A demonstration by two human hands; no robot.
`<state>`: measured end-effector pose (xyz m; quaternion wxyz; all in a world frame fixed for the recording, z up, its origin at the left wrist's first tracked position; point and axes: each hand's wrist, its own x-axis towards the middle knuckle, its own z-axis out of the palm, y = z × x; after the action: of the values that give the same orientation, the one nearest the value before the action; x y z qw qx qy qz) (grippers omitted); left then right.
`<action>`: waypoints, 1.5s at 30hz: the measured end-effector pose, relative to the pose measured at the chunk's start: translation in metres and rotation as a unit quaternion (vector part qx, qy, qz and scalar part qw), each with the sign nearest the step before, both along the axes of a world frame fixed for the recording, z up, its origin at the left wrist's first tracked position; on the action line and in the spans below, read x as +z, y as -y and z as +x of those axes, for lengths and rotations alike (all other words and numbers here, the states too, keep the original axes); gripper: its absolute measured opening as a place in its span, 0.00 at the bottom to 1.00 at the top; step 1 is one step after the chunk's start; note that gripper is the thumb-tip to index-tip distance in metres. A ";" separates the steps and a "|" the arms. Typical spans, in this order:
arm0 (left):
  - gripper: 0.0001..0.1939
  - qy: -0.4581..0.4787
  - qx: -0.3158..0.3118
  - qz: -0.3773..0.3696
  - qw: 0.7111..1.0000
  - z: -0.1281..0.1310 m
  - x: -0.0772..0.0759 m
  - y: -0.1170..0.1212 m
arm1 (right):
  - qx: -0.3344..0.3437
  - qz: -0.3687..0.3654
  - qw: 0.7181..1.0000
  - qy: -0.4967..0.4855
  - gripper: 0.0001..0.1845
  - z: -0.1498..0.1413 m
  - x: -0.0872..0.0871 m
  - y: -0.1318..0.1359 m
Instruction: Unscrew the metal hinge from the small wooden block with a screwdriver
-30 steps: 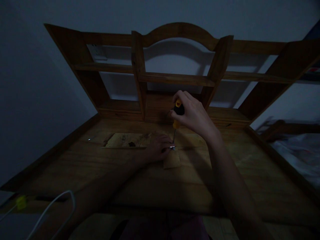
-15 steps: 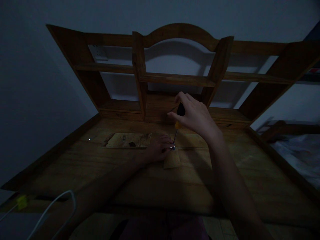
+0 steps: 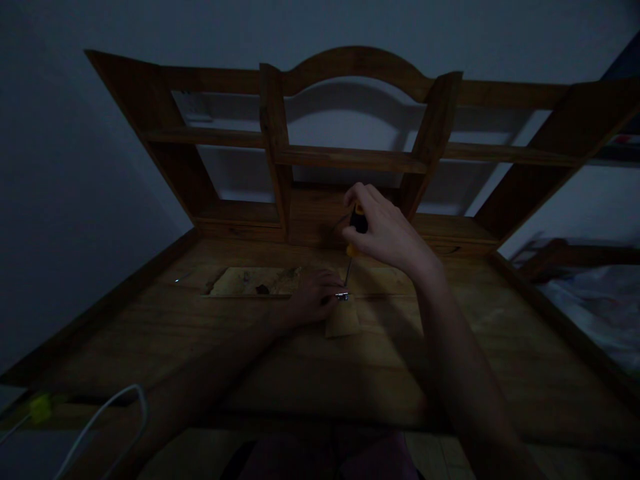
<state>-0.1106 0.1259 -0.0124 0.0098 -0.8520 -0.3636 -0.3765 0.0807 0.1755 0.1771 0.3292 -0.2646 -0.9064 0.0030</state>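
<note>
My right hand [image 3: 385, 230] is closed around the black and yellow handle of a screwdriver [image 3: 351, 250], its shaft pointing down. The tip meets a small shiny metal hinge [image 3: 343, 296], or very close to it. My left hand [image 3: 316, 293] rests low beside the hinge, fingers bent together and fingertips against its left side. Under the hinge lies a small pale wooden piece [image 3: 343, 325], flaring toward me. Behind it runs a long wooden strip [image 3: 250, 280] with rough dark patches, partly covered by my left hand. The light is dim, so any screw is too small to make out.
A wooden desk top [image 3: 250, 380] with a raised edge carries everything. Along its back stands a shelf unit [image 3: 350, 159] with small drawers. A tiny shiny object [image 3: 177, 281] lies far left. A white cable [image 3: 107, 403] loops at the front left, near a yellow tag [image 3: 41, 408].
My right hand has turned slightly around the screwdriver handle, its thumb and fingers shifted. The screwdriver's handle leans a little differently. My left hand stays at the hinge; the whole view has shifted slightly.
</note>
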 end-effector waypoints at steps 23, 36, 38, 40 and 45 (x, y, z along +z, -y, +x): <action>0.17 0.004 -0.006 0.001 1.000 0.002 0.004 0.001 | 0.015 0.001 1.000 -0.004 0.18 -0.001 -0.001 -0.001; 0.17 -0.009 0.009 -0.013 1.000 0.002 0.003 0.001 | 0.005 0.040 0.999 -0.005 0.14 0.001 -0.003 -0.007; 0.17 -0.007 0.011 -0.013 1.000 0.002 0.003 0.002 | 0.004 0.030 1.000 -0.003 0.15 0.001 -0.003 -0.005; 0.17 -0.007 0.008 -0.013 1.000 0.002 0.004 0.002 | -0.002 0.023 1.000 0.003 0.16 0.001 -0.002 -0.002; 0.18 -0.004 0.003 -0.009 1.000 0.003 0.007 0.004 | -0.033 0.053 0.998 0.018 0.16 0.000 -0.002 -0.004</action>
<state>-0.1074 0.1222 -0.0055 0.0051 -0.8527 -0.3691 -0.3696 0.0811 0.1794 0.1751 0.3260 -0.2769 -0.9019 -0.0608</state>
